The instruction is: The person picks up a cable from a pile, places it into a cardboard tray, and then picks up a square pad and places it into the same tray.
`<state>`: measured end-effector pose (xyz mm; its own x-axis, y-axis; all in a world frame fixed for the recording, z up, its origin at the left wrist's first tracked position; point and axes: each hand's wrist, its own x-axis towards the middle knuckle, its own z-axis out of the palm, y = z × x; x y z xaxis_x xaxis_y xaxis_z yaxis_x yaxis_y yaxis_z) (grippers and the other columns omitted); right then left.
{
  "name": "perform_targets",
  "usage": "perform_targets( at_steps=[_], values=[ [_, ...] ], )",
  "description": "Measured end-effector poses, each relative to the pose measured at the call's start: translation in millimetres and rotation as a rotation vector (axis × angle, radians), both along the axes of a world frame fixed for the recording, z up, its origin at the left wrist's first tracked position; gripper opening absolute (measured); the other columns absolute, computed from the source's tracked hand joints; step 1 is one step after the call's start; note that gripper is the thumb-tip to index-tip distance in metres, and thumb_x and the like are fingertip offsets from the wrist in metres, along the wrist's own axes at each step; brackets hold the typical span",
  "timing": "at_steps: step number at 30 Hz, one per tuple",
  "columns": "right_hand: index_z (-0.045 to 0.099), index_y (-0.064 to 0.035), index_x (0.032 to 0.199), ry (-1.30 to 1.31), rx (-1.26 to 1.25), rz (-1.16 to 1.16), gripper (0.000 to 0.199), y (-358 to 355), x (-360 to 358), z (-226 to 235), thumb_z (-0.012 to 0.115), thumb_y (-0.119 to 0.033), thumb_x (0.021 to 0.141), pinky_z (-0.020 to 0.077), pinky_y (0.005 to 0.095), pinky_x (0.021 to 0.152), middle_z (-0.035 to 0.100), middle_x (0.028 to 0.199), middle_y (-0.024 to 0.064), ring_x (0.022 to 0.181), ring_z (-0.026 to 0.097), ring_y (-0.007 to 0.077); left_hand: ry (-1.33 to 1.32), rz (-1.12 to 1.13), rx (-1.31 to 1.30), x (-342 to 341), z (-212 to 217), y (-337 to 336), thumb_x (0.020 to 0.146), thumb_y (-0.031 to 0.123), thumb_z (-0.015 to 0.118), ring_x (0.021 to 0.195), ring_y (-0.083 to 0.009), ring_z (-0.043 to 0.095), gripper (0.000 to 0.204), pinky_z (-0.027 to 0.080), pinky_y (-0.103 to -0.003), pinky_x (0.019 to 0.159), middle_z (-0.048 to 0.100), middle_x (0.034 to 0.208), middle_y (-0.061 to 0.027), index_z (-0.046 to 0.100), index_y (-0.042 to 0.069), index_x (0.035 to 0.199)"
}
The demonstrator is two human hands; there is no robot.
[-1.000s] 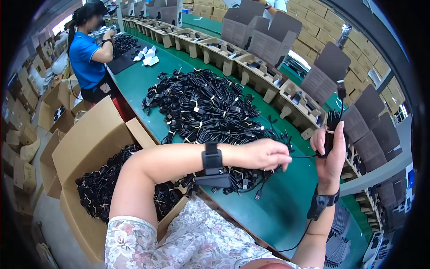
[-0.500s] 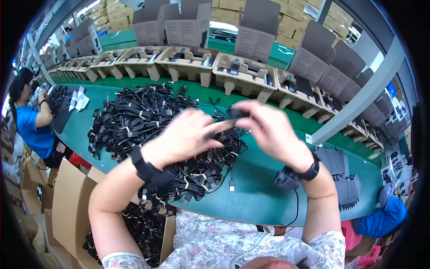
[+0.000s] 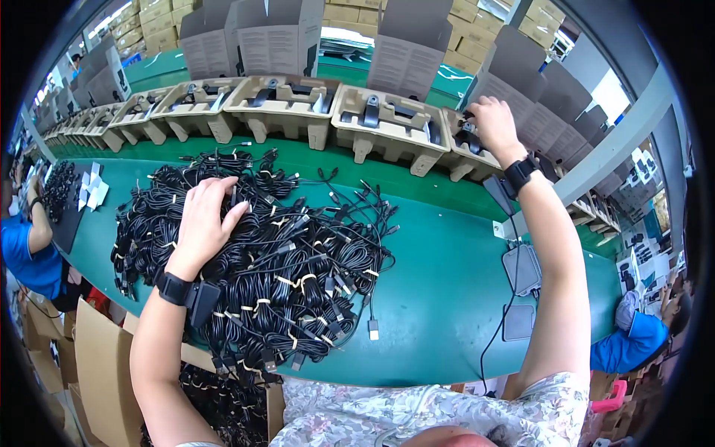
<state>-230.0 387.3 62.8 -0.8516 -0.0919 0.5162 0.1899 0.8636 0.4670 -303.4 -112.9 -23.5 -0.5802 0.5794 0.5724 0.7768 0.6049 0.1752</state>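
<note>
A large heap of black USB cables (image 3: 261, 290), bundled with pale ties, covers the left of the green table. My left hand (image 3: 202, 223) rests on its upper left part, thumb and forefinger apart, with cables between and beneath them. At the back right, my right hand (image 3: 493, 127) reaches into a brown moulded tray (image 3: 456, 143). Its fingers are bent together at a small dark item by the tray's left side, too hidden to name. Black bands circle both wrists; a cord hangs from the right one.
Similar moulded trays (image 3: 383, 134) with black parts line the table's back, before open grey boxes (image 3: 410, 56). Flat grey pieces (image 3: 521, 268) lie under my right arm. A slanted metal post (image 3: 596, 149) stands at right. A cardboard carton (image 3: 104, 365) of cables stands lower left. Co-workers sit either side.
My hands, together over the heap around a dark item before, have separated. The left moved left onto the cables; the right went up and right to a tray. The view shifted slightly.
</note>
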Motion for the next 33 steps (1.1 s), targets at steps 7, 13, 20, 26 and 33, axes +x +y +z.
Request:
perform_targets(
  at_steps=[7, 13, 20, 26, 33],
  values=[
    [0.063, -0.0037, 0.09, -0.127, -0.129, -0.319, 0.015, 5, -54, -42, 0.057, -0.013, 0.08, 0.0467, 0.0426, 0.08, 0.062, 0.093, 0.0134, 0.097, 0.058, 0.0311, -0.017, 0.034, -0.015, 0, 2, 4, 0.081, 0.021, 0.065, 0.096, -0.0259, 0.053, 0.037, 0.039, -0.036, 0.088, 0.057, 0.099, -0.01, 0.056, 0.004, 0.112],
    [0.059, 0.0018, 0.099, 0.212, -0.642, -0.367, 0.025, 18, -67, -65, 0.046, -0.017, 0.089, 0.0484, 0.0491, 0.08, 0.063, 0.092, 0.0254, 0.094, 0.062, 0.0381, -0.085, 0.066, 0.006, 0, 1, 6, 0.08, 0.019, 0.065, 0.097, -0.0256, 0.054, 0.036, 0.04, -0.035, 0.088, 0.057, 0.103, -0.0106, 0.056, 0.004, 0.112],
    [0.052, 0.0075, 0.108, 0.136, -0.925, -0.272, 0.034, -7, -53, -59, 0.043, -0.02, 0.09, 0.0491, 0.0473, 0.081, 0.062, 0.093, 0.0296, 0.095, 0.061, 0.041, -0.039, 0.106, -0.012, 0, -1, 2, 0.079, 0.018, 0.066, 0.094, -0.0246, 0.055, 0.035, 0.04, -0.035, 0.086, 0.058, 0.102, -0.0101, 0.057, 0.004, 0.11],
    [0.06, -0.0008, 0.106, -0.089, -0.706, -0.057, 0.036, 26, -38, -69, 0.047, -0.03, 0.09, 0.0486, 0.0456, 0.081, 0.063, 0.097, 0.0248, 0.091, 0.061, 0.0389, -0.016, 0.046, -0.037, -4, -3, 13, 0.081, 0.018, 0.065, 0.093, -0.0254, 0.055, 0.032, 0.04, -0.035, 0.086, 0.058, 0.102, -0.0102, 0.058, 0.005, 0.109],
    [0.053, -0.0114, 0.126, -0.073, -0.518, -0.357, 0.063, 5, -52, -70, 0.042, -0.06, 0.087, 0.0243, 0.0555, 0.104, 0.053, 0.128, 0.0145, 0.124, 0.041, 0.0336, -0.019, 0.056, -0.064, -18, -10, -6, 0.088, 0.016, 0.059, 0.089, -0.0237, 0.056, 0.029, 0.043, -0.033, 0.081, 0.059, 0.1, -0.0115, 0.057, 0.005, 0.114]
  ],
)
